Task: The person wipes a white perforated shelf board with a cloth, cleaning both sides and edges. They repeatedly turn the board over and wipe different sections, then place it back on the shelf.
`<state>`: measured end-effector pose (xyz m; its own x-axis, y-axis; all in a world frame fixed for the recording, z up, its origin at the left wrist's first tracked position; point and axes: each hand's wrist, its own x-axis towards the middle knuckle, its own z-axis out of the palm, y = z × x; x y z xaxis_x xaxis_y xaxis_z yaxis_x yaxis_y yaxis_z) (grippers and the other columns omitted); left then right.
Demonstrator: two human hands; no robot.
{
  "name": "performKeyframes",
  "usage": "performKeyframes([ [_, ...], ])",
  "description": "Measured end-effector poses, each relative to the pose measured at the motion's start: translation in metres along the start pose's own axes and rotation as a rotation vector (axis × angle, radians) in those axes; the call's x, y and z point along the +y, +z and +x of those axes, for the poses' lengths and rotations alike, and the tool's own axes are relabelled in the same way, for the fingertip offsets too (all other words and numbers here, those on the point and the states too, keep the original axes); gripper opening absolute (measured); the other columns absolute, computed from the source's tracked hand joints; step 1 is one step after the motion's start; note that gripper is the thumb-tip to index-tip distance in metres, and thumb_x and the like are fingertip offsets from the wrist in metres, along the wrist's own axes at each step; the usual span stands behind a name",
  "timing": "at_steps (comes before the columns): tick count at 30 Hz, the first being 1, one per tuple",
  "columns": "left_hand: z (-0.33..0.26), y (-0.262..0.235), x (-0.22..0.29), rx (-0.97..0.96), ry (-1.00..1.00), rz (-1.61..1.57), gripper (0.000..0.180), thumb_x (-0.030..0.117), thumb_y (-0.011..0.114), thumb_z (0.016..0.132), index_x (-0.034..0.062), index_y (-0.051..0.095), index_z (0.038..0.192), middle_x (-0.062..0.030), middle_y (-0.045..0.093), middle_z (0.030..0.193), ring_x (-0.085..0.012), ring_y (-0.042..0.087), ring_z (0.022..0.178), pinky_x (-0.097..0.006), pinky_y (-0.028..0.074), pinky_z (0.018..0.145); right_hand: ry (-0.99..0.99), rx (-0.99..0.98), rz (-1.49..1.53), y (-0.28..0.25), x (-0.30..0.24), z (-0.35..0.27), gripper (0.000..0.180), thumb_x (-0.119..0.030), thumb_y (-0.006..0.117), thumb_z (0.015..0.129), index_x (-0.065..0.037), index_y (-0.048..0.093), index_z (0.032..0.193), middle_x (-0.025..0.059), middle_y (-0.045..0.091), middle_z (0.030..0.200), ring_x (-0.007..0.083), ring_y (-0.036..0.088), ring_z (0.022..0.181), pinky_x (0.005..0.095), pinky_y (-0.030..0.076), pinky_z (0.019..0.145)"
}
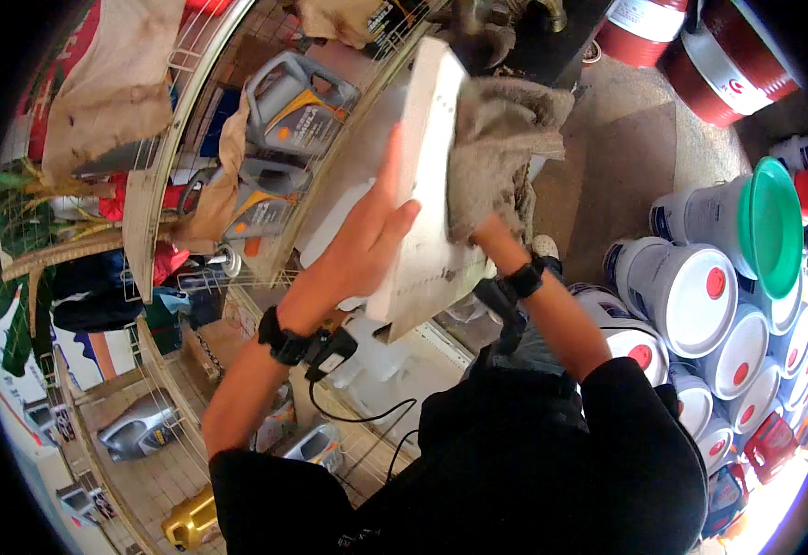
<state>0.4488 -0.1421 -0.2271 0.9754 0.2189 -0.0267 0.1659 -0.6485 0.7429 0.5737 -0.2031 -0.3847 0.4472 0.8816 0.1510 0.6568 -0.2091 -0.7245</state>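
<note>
A long off-white metal shelf panel (pixel 425 129) with a row of small holes stands tilted on edge in front of me. My left hand (pixel 362 240) grips its left side, thumb toward the broad face. A grey-brown rag (pixel 501 153), bunched and slightly blurred, lies against the panel's right face. My right hand (pixel 494 233) is closed in the rag's lower part, and the cloth hides most of its fingers. Both wrists wear black bands, and a cable runs from a small black device (pixel 332 353) beside the left wrist.
Wire shelves at left hold grey jugs (pixel 297 106), cardboard pieces (pixel 112 83) and a gold bottle (pixel 191 520). Stacked white buckets (pixel 690 301) line the right, with a green basin (pixel 776 227) against them. Red-and-white drums (pixel 732 69) stand at the far right.
</note>
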Motion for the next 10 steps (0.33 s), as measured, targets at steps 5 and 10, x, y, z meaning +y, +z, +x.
performKeyframes([
  [5,-0.013,-0.013,-0.01,0.042,-0.078,0.03,0.065,0.017,0.036,0.098,-0.0063,-0.002,0.145,-0.0232,0.008,0.153,-0.0305,0.013,0.142,-0.035,0.012,0.113,-0.009,-0.446,-0.174,-0.014,-0.03,-0.04,0.037,-0.02,0.061,0.075,-0.005,0.063,0.108,0.0179,0.065,0.099,0.028,0.062,0.092,0.0399,0.047,0.084],
  [10,0.0,-0.02,-0.001,0.033,-0.092,0.041,0.064,0.017,0.036,0.098,-0.0059,-0.001,0.146,-0.0227,0.008,0.153,-0.0295,0.013,0.142,-0.034,0.012,0.113,-0.12,-0.709,-0.324,-0.058,-0.081,-0.036,0.036,-0.019,0.062,0.074,-0.006,0.064,0.107,0.0181,0.066,0.097,0.0284,0.063,0.09,0.0401,0.049,0.082],
])
